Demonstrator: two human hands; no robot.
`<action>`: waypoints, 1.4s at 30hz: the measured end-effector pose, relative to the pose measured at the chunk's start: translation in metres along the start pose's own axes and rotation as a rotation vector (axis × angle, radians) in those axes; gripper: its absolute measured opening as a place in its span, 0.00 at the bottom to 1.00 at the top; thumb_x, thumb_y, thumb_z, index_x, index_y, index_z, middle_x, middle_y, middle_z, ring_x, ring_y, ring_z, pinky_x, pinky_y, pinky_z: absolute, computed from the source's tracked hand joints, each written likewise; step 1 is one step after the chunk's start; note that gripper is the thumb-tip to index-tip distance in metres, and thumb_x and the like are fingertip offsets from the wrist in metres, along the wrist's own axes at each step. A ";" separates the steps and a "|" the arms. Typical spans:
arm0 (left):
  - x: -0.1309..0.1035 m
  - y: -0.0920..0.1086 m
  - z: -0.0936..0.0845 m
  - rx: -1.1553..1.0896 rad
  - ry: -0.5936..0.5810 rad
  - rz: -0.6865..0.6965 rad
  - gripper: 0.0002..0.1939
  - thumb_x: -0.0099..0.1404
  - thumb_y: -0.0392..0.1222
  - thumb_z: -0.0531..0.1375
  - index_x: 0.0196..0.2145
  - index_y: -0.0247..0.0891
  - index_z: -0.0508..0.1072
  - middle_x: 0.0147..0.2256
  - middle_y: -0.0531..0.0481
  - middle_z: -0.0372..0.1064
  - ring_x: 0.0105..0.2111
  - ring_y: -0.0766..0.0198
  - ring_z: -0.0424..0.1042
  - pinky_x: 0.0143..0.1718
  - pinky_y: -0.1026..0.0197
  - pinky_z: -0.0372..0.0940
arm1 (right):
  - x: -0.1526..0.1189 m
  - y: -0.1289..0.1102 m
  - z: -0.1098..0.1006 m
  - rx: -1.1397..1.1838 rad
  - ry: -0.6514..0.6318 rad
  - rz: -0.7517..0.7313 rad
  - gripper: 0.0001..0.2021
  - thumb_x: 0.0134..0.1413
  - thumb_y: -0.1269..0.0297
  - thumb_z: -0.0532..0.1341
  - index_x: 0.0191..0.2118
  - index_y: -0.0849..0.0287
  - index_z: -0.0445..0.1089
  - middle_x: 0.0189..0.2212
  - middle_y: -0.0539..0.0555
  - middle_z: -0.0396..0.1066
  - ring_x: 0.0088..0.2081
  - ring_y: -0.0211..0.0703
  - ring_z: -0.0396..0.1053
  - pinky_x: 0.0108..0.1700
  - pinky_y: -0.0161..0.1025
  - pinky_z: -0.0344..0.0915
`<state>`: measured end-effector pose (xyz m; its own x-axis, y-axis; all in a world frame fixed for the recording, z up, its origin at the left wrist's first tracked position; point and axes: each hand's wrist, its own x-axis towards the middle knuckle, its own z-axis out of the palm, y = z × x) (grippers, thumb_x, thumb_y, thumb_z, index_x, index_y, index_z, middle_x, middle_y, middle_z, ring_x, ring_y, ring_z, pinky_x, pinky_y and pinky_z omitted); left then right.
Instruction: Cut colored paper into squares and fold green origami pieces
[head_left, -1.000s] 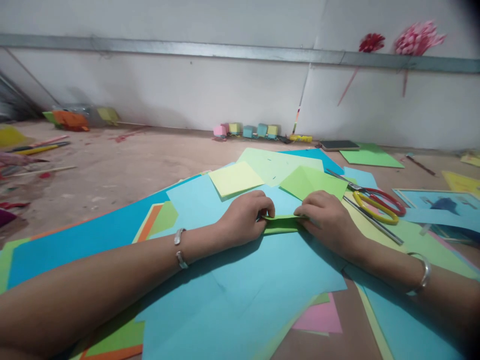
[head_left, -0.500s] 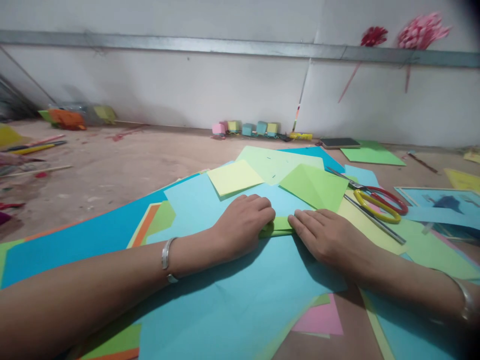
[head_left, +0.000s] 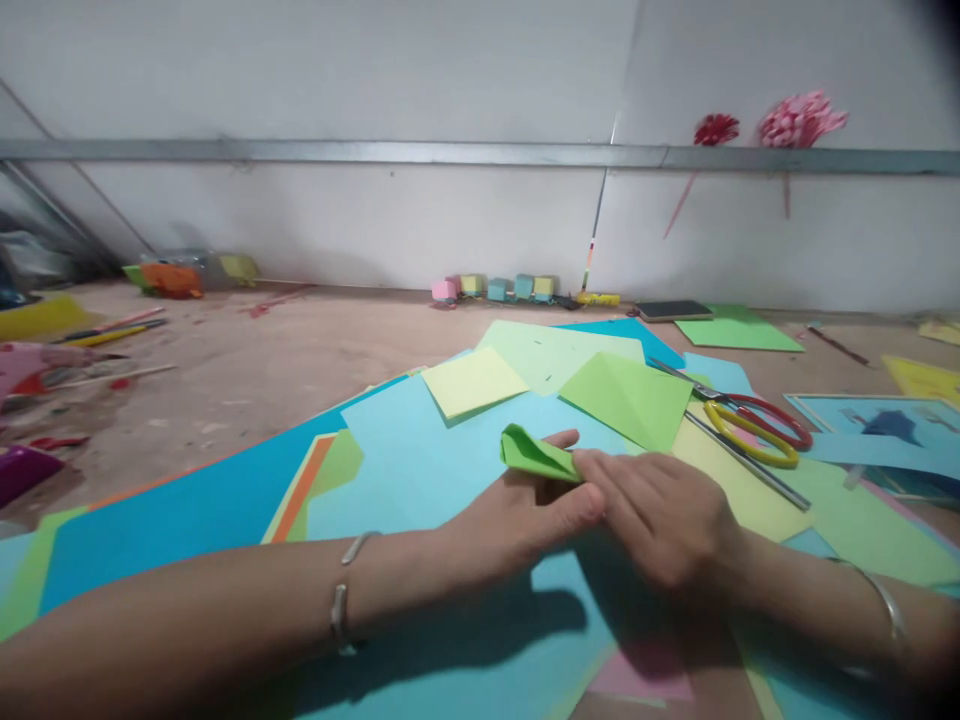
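A small folded green paper (head_left: 538, 455) is held between my two hands, raised a little above a large light blue sheet (head_left: 397, 430). My left hand (head_left: 525, 510) is turned partly palm up; the paper lies across its fingers, one fingertip shows beyond it, and the thumb stretches to the right. My right hand (head_left: 660, 505) has its fingers closed on the paper's right end, close to the left thumb. The paper's left end stands up in an open fold. Behind the hands lie a creased green square (head_left: 634, 395) and a pale yellow square (head_left: 474, 380).
Scissors (head_left: 757, 425) and a metal rod (head_left: 750, 462) lie on papers at the right. Small coloured paper blocks (head_left: 495, 288) and a dark phone-like slab (head_left: 673, 311) sit by the wall. Pencils (head_left: 120, 332) and a purple object (head_left: 26, 472) are at the left.
The folded green paper has been lifted off the blue sheet. My left hand has turned from knuckles up to partly palm up beneath it. The view has tilted upward.
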<state>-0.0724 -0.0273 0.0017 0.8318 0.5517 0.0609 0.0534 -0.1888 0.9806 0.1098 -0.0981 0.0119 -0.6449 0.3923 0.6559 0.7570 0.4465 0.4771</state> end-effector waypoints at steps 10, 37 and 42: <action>0.009 0.004 -0.017 0.203 0.198 0.097 0.13 0.62 0.26 0.49 0.41 0.40 0.63 0.38 0.46 0.71 0.42 0.60 0.71 0.47 0.52 0.68 | 0.002 -0.003 -0.001 0.172 0.009 0.077 0.12 0.61 0.74 0.56 0.49 0.69 0.69 0.36 0.63 0.75 0.36 0.48 0.71 0.34 0.43 0.70; -0.008 0.041 -0.011 -0.179 -0.478 -0.308 0.18 0.42 0.29 0.49 0.34 0.40 0.61 0.26 0.56 0.63 0.28 0.64 0.64 0.35 0.57 0.63 | 0.015 0.002 -0.019 0.861 0.035 0.438 0.10 0.66 0.66 0.55 0.31 0.59 0.67 0.29 0.52 0.70 0.31 0.35 0.69 0.33 0.29 0.68; -0.006 0.028 -0.010 -0.280 -0.441 -0.237 0.13 0.52 0.32 0.56 0.38 0.37 0.64 0.30 0.53 0.64 0.26 0.68 0.63 0.31 0.62 0.60 | 0.012 0.005 -0.018 0.908 -0.007 0.558 0.11 0.64 0.68 0.55 0.29 0.59 0.67 0.24 0.50 0.67 0.28 0.36 0.67 0.31 0.32 0.65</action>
<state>-0.0811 -0.0280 0.0303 0.9700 0.1504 -0.1911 0.1680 0.1540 0.9737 0.1081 -0.1058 0.0327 -0.2335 0.7298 0.6425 0.5849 0.6333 -0.5068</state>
